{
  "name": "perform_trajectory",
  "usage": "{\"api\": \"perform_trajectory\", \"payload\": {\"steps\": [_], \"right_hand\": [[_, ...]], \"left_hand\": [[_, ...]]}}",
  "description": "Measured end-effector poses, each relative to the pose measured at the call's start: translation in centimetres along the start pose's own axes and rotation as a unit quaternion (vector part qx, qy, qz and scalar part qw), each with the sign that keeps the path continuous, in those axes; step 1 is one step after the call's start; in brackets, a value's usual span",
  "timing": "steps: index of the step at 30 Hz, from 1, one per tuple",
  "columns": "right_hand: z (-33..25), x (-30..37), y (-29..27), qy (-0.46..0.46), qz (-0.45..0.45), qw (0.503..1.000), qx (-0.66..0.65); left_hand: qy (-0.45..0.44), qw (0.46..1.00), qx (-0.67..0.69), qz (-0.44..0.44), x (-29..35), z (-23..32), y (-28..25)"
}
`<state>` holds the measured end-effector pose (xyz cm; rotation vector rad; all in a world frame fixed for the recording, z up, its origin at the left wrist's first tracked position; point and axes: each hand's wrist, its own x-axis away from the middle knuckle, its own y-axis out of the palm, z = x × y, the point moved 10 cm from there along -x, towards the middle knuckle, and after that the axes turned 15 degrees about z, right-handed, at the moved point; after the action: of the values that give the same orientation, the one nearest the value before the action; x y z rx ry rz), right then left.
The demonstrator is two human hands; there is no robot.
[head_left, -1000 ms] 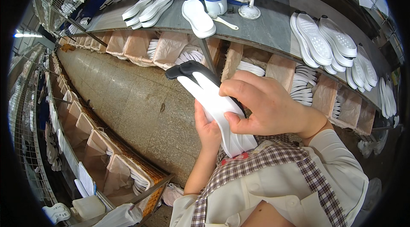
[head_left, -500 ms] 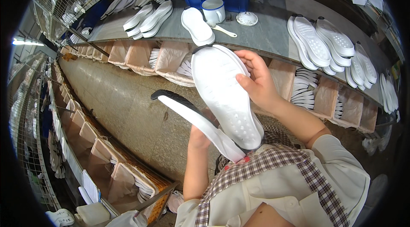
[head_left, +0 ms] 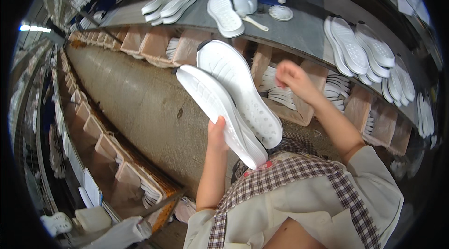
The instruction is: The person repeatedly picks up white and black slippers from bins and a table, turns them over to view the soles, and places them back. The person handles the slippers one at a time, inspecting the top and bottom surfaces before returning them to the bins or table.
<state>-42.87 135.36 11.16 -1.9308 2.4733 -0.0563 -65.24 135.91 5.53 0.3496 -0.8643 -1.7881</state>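
Observation:
Two white shoe soles with black tips are in front of my chest. The left sole [head_left: 210, 104] is tilted over the right sole [head_left: 248, 94], and both show their ribbed and dimpled upper faces. My left hand [head_left: 218, 134] grips the pair from the left, its thumb on the left sole and the other fingers hidden underneath. Apart from the soles, my right hand [head_left: 291, 78] is off to their right with its fingers curled in and nothing visible in them. It is nearest to a lined bin [head_left: 280, 104] holding white soles.
A grey bench [head_left: 299, 29] runs across the far side. It carries a single white sole [head_left: 225, 17], a white mug [head_left: 245, 0], a brush [head_left: 255, 23], a lid [head_left: 280, 12] and stacked soles [head_left: 348, 45]. Lined bins [head_left: 156, 45] stand below, with more along the left.
My right hand has let go of the right sole and moved away to the right. The left sole has turned face up and come against the other, both in my left hand.

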Motion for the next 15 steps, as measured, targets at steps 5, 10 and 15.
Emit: {"api": "perform_trajectory", "payload": {"steps": [5,10,15], "right_hand": [[15.1,13.3,2.9,0.313,-0.416,0.818,0.246],[25.7,13.9,8.6,0.173,-0.383,0.856,0.301],[29.9,12.3,11.6,0.122,-0.318,0.89,0.304]], "left_hand": [[0.007,0.996,0.005,0.088,-0.2,1.0,-2.4],[-0.014,0.993,0.077,0.083,-0.8,1.0,-3.0],[-0.017,0.988,0.115,0.101,-1.1,1.0,-3.3]]}}
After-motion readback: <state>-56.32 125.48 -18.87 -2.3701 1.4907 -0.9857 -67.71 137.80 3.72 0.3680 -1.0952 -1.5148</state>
